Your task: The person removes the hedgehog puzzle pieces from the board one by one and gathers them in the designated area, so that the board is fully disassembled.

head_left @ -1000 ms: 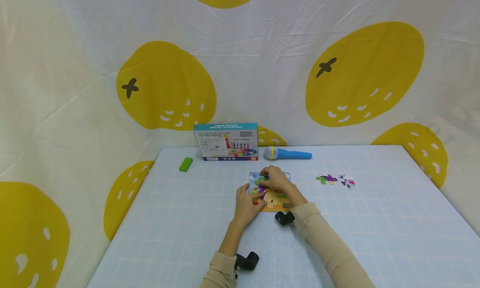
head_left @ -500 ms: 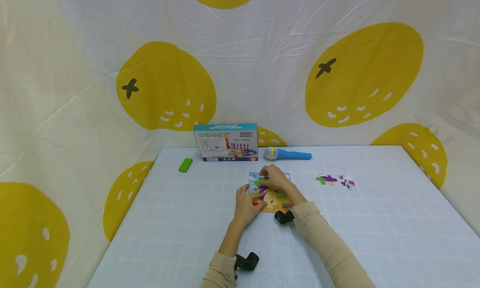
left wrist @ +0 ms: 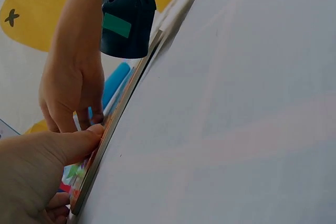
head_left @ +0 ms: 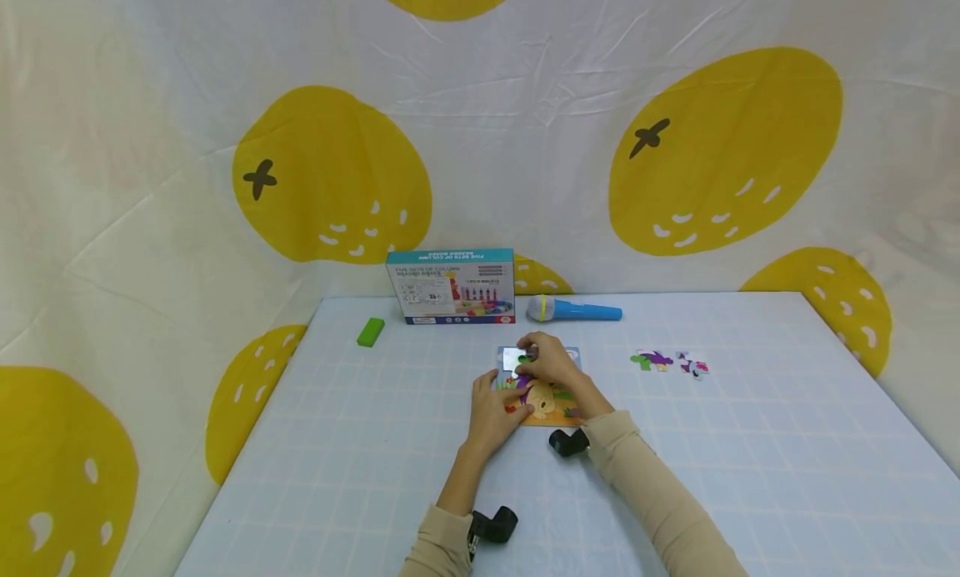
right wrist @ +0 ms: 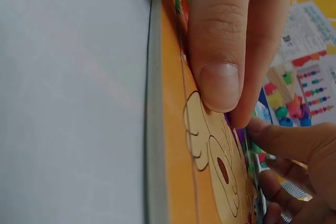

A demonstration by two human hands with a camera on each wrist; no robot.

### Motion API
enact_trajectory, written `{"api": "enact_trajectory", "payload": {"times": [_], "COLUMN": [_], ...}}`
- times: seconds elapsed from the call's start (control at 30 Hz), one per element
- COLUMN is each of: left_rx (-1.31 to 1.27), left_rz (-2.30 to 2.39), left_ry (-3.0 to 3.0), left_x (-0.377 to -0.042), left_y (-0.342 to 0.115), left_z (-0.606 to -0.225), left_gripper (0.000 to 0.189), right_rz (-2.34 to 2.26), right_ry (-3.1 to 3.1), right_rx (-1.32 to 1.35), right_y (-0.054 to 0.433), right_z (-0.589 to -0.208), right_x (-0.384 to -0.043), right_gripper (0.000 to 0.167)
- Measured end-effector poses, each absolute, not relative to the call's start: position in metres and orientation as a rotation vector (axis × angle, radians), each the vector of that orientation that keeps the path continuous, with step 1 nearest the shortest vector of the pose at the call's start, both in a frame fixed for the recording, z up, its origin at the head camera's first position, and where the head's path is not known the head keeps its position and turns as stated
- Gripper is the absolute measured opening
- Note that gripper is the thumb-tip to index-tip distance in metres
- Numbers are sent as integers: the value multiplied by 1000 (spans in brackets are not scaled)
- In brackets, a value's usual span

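Note:
A colourful cartoon jigsaw puzzle board (head_left: 551, 406) lies on the table. My left hand (head_left: 491, 406) grips it at the left, the thumb (left wrist: 86, 142) pressing on its face. The same thumb (right wrist: 218, 82) shows large at the top of the right wrist view, over a tan cartoon figure (right wrist: 226, 166). My right hand (head_left: 555, 362) reaches over the upper part and pinches a puzzle piece (head_left: 532, 353), mostly hidden by the fingers. A white piece-shaped patch (head_left: 513, 358) shows at the board's upper left. Several loose puzzle pieces (head_left: 652, 360) lie to the right.
A bead toy box (head_left: 453, 287) stands at the table's back edge. Beside it lies a blue toy microphone (head_left: 585, 310), and a green block (head_left: 371, 332) is at the left. Black cameras (head_left: 495, 524) sit on both wrists. A fruit-print curtain (head_left: 510, 168) hangs behind.
The white patch has appeared at the board's upper left, where printed picture showed before, as the right fingers tilted a piece up. The left hand has stayed in place.

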State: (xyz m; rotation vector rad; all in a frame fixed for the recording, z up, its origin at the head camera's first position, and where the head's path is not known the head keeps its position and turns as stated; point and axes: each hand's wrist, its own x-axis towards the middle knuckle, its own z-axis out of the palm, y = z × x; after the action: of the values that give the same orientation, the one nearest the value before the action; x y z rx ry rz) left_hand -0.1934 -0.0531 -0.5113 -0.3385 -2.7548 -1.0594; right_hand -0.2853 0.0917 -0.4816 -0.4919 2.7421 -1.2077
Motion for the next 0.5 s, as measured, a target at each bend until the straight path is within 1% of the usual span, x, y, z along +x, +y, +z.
{"api": "enact_trajectory", "payload": {"times": [0.1,0.3,0.5], "left_rx": [-353,-362,-348], "left_rz": [-1053,-1046,-1042], "left_ry": [-2738,-2734,-2741], "left_x": [-194,-195,-196], "left_y": [-54,-55,-54], "left_z": [-512,-513,-514], "left_gripper": [33,33,33], "right_rz": [-1241,-1326,-1443], "right_ry": [2762,2746,2719], "right_rx": [-537,-609,-615], "right_y": [93,98,108], "right_z": [-482,-478,-476], "right_x": [-283,-280,-282], "right_gripper": [38,19,18]}}
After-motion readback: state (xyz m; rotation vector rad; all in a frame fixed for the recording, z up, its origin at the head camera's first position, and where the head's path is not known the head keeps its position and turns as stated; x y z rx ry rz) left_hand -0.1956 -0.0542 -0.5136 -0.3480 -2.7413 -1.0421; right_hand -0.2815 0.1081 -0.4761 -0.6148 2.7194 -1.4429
